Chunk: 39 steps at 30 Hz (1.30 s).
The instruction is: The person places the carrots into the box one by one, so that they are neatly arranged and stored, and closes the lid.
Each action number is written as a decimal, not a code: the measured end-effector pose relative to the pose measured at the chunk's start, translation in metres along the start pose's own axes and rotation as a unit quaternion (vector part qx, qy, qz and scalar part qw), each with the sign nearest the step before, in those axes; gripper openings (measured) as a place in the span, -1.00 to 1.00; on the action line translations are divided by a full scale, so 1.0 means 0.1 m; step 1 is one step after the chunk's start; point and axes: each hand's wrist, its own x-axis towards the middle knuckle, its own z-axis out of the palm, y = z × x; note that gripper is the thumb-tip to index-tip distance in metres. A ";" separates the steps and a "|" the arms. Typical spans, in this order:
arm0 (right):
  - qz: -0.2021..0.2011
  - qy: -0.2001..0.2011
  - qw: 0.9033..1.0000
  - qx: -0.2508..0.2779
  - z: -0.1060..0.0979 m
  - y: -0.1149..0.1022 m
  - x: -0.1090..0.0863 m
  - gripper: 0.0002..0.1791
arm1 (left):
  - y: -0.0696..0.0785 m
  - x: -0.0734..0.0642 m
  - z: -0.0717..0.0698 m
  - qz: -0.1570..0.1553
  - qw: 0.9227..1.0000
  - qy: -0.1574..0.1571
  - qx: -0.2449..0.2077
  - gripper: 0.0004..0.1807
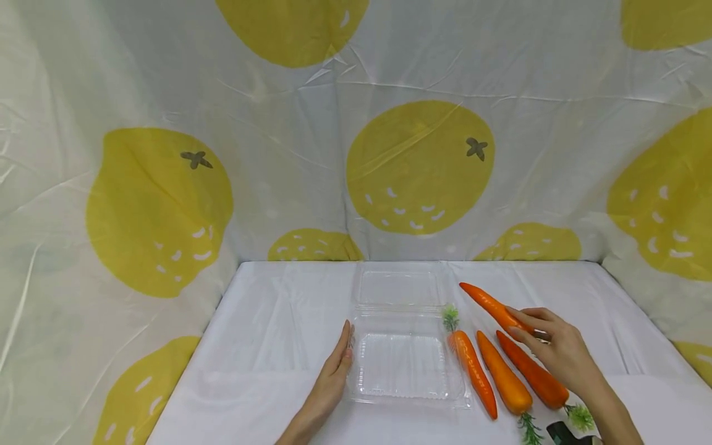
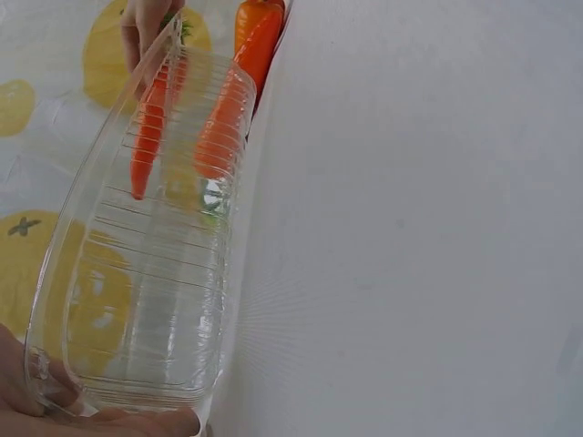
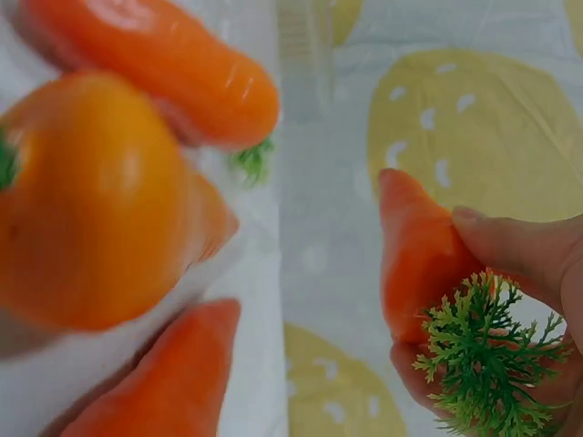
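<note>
A clear plastic clamshell box [image 1: 403, 364] lies unfolded on the white cloth, its lid [image 1: 399, 288] laid back behind the tray. My left hand [image 1: 328, 383] rests against the box's left side with its fingers extended. The left wrist view shows those fingers [image 2: 137, 423] along the end of the box. In my right hand [image 1: 562, 352] is an orange carrot [image 1: 486, 303], gripped near its thick end, tip pointing to the far left. Its green leafy top [image 3: 492, 355] shows by the palm in the right wrist view. The held carrot is raised above the other carrots.
Right of the box lie a carrot [image 1: 475, 374] with its leafy top [image 1: 450, 317] at the far end, a lighter orange carrot [image 1: 503, 377] and a redder carrot [image 1: 536, 374]. A dark object [image 1: 562, 432] sits by the right forearm. Lemon-printed cloth [image 1: 419, 167] hangs behind.
</note>
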 end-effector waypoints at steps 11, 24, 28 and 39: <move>-0.043 -0.038 0.998 0.039 0.12 -0.35 0.09 -0.60 | -0.01 -0.01 0.00 0.001 1.000 0.004 -0.002 -0.35; -0.098 -0.112 0.986 0.081 0.40 -0.57 0.18 -0.58 | 0.00 -0.03 0.01 0.007 1.000 0.018 0.002 -0.35; -0.118 -0.129 0.980 0.091 0.51 -0.58 0.23 -0.58 | 0.01 -0.02 0.02 0.007 1.000 0.024 0.004 -0.36; -0.145 -0.161 0.970 0.113 0.68 -0.59 0.30 -0.58 | 0.02 -0.02 0.01 -0.004 1.000 0.017 0.016 -0.35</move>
